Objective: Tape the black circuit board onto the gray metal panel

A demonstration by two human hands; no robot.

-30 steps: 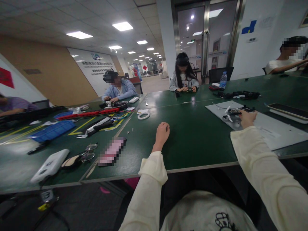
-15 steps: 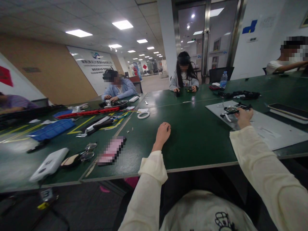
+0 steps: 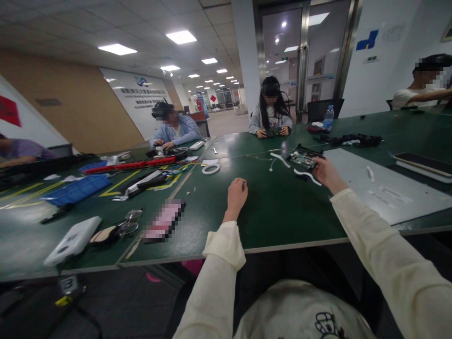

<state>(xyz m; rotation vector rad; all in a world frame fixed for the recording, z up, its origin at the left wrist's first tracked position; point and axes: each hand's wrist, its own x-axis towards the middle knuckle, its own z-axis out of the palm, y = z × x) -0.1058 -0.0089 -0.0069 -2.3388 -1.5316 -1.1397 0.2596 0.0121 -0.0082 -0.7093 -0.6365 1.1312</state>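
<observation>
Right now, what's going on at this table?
The person's right hand holds a small black device with white propeller blades, lifted above the green table just left of the grey mat. The left hand rests curled on the table, holding nothing. A person opposite is busy with a separate item in both hands.

Head view, facing forward, down over table
</observation>
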